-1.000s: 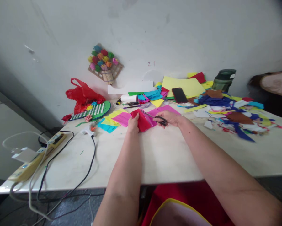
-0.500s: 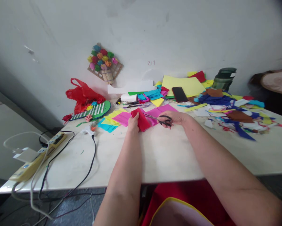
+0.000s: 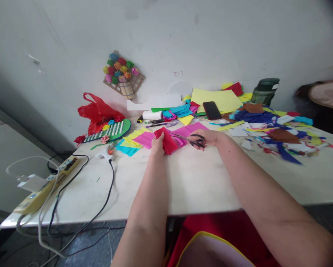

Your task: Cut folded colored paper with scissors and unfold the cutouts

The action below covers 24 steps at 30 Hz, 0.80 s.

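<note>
My left hand grips a folded piece of red paper by its left side, thumb on top. In my right hand is a pair of scissors with black handles, fingers through the loops. The blades point left and reach the right upper edge of the red paper. Whether the blades are parted is too small to tell. Pink paper lies behind the scissors, and another pink sheet overlaps yellow paper and blue paper to the left.
A glue gun with a cord and a power strip lie at left, near a red plastic bag. Behind are a phone and a yellow sheet. Paper scraps and a green bottle are at right.
My right hand and the scissors have shifted slightly to the right. My left hand still holds the red paper in nearly the same place.
</note>
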Each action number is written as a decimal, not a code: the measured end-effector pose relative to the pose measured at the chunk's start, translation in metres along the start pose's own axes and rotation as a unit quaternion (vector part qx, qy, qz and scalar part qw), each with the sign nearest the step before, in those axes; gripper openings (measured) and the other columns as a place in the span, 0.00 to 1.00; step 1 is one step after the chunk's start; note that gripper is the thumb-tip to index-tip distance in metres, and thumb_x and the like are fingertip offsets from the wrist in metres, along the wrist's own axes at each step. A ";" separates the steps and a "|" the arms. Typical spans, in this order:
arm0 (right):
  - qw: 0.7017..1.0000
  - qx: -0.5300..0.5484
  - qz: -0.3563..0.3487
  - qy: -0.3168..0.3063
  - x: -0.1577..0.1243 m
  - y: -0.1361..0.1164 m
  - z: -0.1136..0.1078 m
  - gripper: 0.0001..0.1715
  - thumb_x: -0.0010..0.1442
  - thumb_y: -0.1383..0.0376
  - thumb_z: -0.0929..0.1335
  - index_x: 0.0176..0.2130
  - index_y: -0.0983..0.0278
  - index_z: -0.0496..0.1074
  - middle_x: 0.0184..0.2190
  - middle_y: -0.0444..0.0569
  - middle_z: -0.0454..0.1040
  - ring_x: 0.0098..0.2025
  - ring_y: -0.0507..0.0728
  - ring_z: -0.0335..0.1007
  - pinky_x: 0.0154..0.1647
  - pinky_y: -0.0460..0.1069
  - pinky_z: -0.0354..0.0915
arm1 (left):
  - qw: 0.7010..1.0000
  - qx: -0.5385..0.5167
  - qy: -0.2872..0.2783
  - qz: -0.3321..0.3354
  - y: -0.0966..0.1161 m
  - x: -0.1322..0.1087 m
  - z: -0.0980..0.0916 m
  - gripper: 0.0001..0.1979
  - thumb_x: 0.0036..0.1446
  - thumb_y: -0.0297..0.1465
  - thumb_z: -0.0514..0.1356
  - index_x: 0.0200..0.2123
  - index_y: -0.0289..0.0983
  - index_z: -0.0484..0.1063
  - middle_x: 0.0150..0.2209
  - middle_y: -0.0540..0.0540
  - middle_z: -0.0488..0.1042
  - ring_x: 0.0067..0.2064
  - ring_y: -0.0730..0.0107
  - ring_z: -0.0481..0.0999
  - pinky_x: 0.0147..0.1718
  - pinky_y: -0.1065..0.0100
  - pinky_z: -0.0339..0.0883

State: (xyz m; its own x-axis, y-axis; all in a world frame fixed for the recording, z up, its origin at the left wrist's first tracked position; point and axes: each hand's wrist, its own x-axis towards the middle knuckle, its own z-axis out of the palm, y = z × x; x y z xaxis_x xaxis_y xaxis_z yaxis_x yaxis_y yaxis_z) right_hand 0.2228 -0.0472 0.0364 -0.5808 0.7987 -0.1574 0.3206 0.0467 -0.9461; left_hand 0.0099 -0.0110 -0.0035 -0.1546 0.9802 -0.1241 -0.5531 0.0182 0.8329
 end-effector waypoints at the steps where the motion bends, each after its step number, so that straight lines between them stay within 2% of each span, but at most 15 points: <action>1: 1.000 0.001 0.001 -0.003 0.001 0.001 0.000 0.23 0.52 0.50 0.67 0.26 0.69 0.67 0.17 0.47 0.72 0.13 0.48 0.63 0.09 0.41 0.49 | 1.000 0.000 0.000 0.000 0.000 0.000 0.000 0.05 0.49 0.28 0.63 0.30 0.33 0.70 0.24 0.47 0.73 0.24 0.71 0.74 0.31 0.65 0.72; 7: 1.000 0.002 -0.011 -0.005 0.005 0.000 0.007 0.25 0.53 0.49 0.67 0.24 0.69 0.66 0.18 0.48 0.72 0.13 0.47 0.63 0.10 0.41 0.51 | 1.000 0.006 0.010 -0.011 0.001 -0.001 0.001 0.06 0.49 0.28 0.63 0.32 0.34 0.70 0.24 0.47 0.73 0.24 0.70 0.74 0.30 0.66 0.72; 16: 0.999 0.029 0.014 0.038 0.017 -0.002 0.023 0.23 0.50 0.49 0.70 0.30 0.66 0.63 0.20 0.47 0.73 0.15 0.49 0.67 0.09 0.41 0.51 | 0.999 -0.020 0.009 -0.023 0.000 0.002 0.001 0.05 0.50 0.27 0.62 0.31 0.34 0.69 0.25 0.47 0.74 0.25 0.71 0.74 0.29 0.67 0.72; 24: 0.996 0.030 0.001 0.081 0.024 0.000 0.031 0.25 0.50 0.47 0.69 0.28 0.65 0.61 0.19 0.46 0.73 0.14 0.49 0.67 0.07 0.40 0.51 | 0.999 -0.019 0.035 -0.033 0.000 0.001 0.005 0.03 0.52 0.26 0.61 0.31 0.33 0.69 0.24 0.47 0.73 0.24 0.71 0.74 0.31 0.65 0.73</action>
State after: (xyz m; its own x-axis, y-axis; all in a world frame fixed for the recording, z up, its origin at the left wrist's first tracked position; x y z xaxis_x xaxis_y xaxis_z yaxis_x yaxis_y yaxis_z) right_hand 0.1856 -0.0462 0.0233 -0.4509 0.8850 -0.1162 0.2728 0.0127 -0.9620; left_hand 0.0142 -0.0095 -0.0012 -0.1737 0.9607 -0.2164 -0.5949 0.0727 0.8005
